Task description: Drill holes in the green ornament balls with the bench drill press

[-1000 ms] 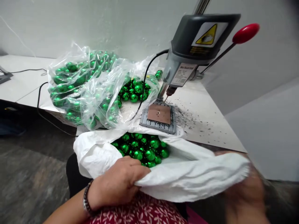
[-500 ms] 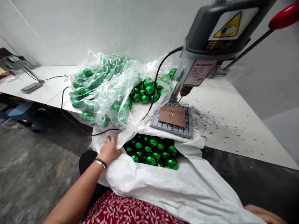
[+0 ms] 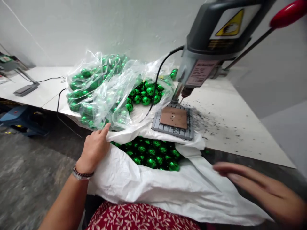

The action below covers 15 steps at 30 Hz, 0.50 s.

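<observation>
A white sack lies across my lap, its mouth spread wide over shiny green ball ornaments. My left hand is closed on the left edge of that sack, thumb side toward the table. At the right, my right hand hovers near the sack's right side, a little blurred, fingers stretched out and nothing in it. The sack's far rim reaches up to the base of a small bench drill. On that base sits a brown plate with a small hole.
Clear plastic bags of green ball ornaments rest on the white table left of the drill. Dark shavings are scattered beside its base. A black cable loops there. Farther left are a second drill stand and a blue stool.
My left hand has moved left and nearer, drawing the sack's left edge outward. My right hand has come up from the bottom right corner toward the sack.
</observation>
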Available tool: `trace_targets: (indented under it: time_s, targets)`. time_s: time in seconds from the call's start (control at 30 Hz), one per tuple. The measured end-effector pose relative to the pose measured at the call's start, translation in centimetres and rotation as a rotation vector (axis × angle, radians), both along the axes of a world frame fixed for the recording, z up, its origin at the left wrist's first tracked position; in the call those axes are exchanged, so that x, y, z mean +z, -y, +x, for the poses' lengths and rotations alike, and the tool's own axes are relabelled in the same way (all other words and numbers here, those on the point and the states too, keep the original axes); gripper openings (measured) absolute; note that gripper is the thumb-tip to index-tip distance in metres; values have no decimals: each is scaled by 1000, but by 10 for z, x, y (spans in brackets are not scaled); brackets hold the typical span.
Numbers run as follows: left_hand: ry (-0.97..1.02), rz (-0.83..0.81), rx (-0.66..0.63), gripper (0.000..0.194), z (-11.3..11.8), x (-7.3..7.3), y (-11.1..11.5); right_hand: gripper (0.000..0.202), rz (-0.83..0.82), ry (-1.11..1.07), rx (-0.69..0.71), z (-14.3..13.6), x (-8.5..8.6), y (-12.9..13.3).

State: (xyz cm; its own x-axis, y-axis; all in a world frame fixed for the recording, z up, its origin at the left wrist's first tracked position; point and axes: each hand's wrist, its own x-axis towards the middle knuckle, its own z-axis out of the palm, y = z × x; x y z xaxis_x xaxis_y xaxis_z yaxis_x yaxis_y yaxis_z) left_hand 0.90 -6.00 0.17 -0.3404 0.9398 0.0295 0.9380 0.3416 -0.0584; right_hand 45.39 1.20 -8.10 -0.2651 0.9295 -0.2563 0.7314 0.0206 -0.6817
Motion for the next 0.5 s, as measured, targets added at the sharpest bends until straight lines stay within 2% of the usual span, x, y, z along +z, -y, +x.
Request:
trace_targets:
  time_s: [0.03, 0.13, 0.2, 0.27, 0.3, 0.33, 0.43, 0.5]
  targets:
    - [-16, 33, -56, 60, 5, 0, 1, 54, -178, -1, 103, -11, 5, -1]
    - [24, 192, -353, 48, 31, 4, -5, 63, -284, 101, 291, -68, 8, -8]
    - [158, 190, -611, 42, 52, 7, -24, 61, -292, 112, 446, -107, 6, -8]
    - [315, 80, -771, 44, 67, 7, -60, 58, -283, 57, 561, -132, 4, -2]
    - [351, 50, -768, 47, 70, 5, -83, 57, -275, 40, 592, -138, 3, 2]
    - [343, 51, -683, 51, 70, 3, -107, 56, -273, 31, 600, -141, 2, 6]
    - [183, 1, -308, 52, 52, -8, -172, 55, -288, 16, 529, -134, -4, 14]
    - [105, -82, -160, 43, 32, -15, -200, 56, -310, -22, 469, -126, -10, 16]
